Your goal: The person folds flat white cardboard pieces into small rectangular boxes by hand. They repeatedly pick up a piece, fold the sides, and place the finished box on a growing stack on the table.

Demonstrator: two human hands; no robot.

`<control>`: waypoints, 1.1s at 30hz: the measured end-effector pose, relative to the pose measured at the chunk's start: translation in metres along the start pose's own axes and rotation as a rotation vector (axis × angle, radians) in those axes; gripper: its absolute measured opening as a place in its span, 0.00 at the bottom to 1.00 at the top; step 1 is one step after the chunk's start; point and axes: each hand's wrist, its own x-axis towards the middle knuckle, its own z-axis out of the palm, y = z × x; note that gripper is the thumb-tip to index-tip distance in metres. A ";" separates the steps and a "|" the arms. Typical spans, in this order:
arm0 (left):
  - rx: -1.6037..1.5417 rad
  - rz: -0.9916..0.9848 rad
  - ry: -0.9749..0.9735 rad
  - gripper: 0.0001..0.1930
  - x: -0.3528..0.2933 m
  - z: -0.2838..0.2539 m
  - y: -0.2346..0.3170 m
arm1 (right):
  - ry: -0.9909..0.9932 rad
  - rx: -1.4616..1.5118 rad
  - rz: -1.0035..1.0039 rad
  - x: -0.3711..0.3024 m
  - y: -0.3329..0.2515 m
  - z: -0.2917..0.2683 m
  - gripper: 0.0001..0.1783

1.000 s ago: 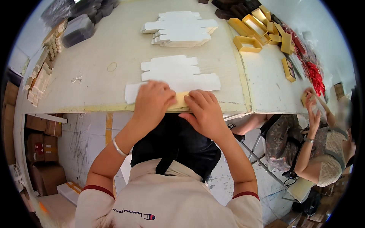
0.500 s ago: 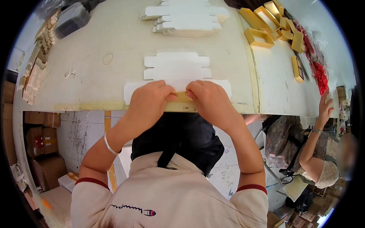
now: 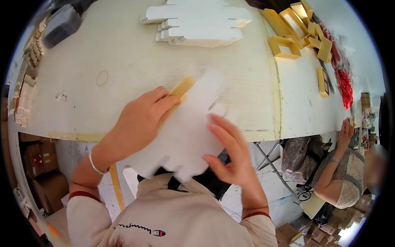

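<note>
A white die-cut cardboard box blank hangs tilted across the table's near edge, smeared by motion. My left hand grips it along one side, where a gold folded strip of the blank shows between thumb and fingers. To the right of the blank, my right hand is open with its fingers apart. Its fingertips lie close against the white side; whether they touch is hard to tell.
A stack of white blanks lies at the table's far side. Several gold boxes are heaped at the far right near red material. A dark plastic container stands far left. At right, a co-worker's hand shows near the table edge.
The blank has come up off the table and turned, its gold strip swinging to the upper left. My left hand keeps hold; my right hand has let go and moved nearer to me.
</note>
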 end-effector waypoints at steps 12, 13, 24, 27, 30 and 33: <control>0.269 0.349 -0.094 0.07 0.047 0.002 -0.008 | -0.185 -0.336 0.040 0.017 0.019 0.002 0.17; 0.252 0.346 -0.076 0.07 0.045 0.003 -0.010 | -0.160 -0.382 0.044 0.023 0.017 0.007 0.16; 0.127 0.364 -0.008 0.09 0.036 0.009 -0.014 | -0.200 -0.509 -0.406 0.018 0.019 0.025 0.17; 0.140 0.380 0.017 0.10 0.037 0.010 -0.013 | -0.172 -0.540 -0.481 0.018 0.021 0.030 0.17; 0.104 0.369 -0.007 0.11 0.037 0.010 -0.015 | -0.220 -0.474 -0.408 0.023 0.016 0.027 0.13; 0.150 0.387 -0.001 0.11 0.035 0.011 -0.015 | -0.351 -0.407 -0.243 0.037 0.006 0.020 0.09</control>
